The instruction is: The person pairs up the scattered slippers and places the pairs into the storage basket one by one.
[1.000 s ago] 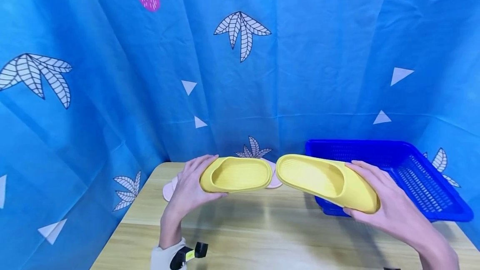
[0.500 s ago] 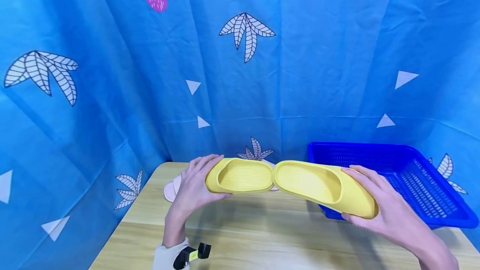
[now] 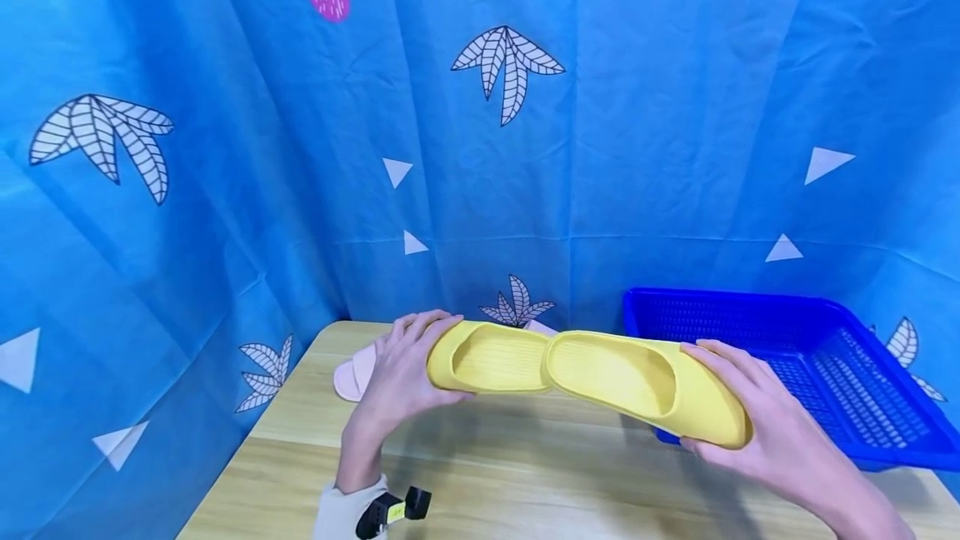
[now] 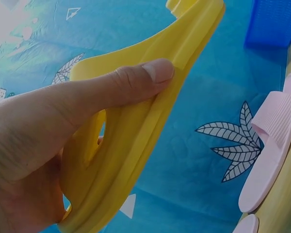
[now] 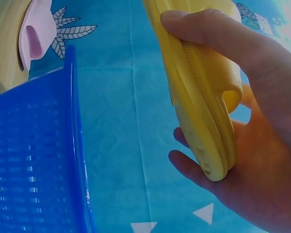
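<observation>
My left hand (image 3: pixel 408 373) grips a yellow slipper (image 3: pixel 502 358) by its toe end, thumb along the side of the sole in the left wrist view. A second yellow slipper (image 3: pixel 611 373) is held at the toe by my right hand (image 3: pixel 765 423), with the thumb pressed on its side in the right wrist view. Both slippers are up above the table, heels pointing inward, and the right slipper's heel overlaps the left one's in the head view. Behind the left hand lies a pale pink slipper (image 3: pixel 352 375), partly hidden.
A blue plastic basket (image 3: pixel 825 382) with perforated walls stands at the right of the wooden table (image 3: pixel 480 473). Another pink slipper (image 4: pixel 271 145) lies near the table's back edge. A patterned blue curtain (image 3: pixel 637 123) hangs behind and to the sides.
The slippers' heels have come together, from a small gap to an overlap. My left hand has moved slightly right. The whole head view has shifted a little.
</observation>
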`<state>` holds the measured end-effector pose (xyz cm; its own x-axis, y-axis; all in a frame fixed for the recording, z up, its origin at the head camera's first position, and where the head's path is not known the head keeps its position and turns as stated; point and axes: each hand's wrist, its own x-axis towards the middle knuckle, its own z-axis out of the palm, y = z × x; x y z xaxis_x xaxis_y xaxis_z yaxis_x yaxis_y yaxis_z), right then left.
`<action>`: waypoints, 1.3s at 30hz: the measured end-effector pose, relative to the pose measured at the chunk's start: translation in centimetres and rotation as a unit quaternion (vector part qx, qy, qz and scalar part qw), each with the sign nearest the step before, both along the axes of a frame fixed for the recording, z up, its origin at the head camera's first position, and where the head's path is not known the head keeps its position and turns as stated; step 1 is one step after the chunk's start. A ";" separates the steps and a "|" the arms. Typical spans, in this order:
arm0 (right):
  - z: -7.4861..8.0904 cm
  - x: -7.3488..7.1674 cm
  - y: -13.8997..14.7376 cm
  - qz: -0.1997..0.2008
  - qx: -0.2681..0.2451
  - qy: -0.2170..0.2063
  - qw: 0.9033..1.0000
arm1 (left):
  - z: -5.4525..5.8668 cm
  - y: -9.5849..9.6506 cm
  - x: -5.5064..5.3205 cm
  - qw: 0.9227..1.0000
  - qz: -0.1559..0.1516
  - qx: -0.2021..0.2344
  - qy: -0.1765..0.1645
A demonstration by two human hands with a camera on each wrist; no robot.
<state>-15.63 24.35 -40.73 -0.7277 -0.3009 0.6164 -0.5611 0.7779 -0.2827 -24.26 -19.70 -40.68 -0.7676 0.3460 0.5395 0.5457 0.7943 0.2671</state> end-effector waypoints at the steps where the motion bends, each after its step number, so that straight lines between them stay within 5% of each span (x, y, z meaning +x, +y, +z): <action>1: 0.0 0.0 -0.1 0.003 0.000 0.007 1.000 | 0.0 0.1 0.0 1.000 0.001 -0.004 0.002; 39: 0.2 0.3 -2.4 -0.005 0.039 0.026 0.999 | -0.5 1.8 0.0 1.000 0.004 -0.026 0.014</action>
<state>-15.31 21.99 -40.56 -0.6988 -0.3412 0.6287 -0.5648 0.8025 -0.1923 -24.23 -17.88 -41.18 -0.7548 0.3686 0.5426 0.5463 0.8111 0.2090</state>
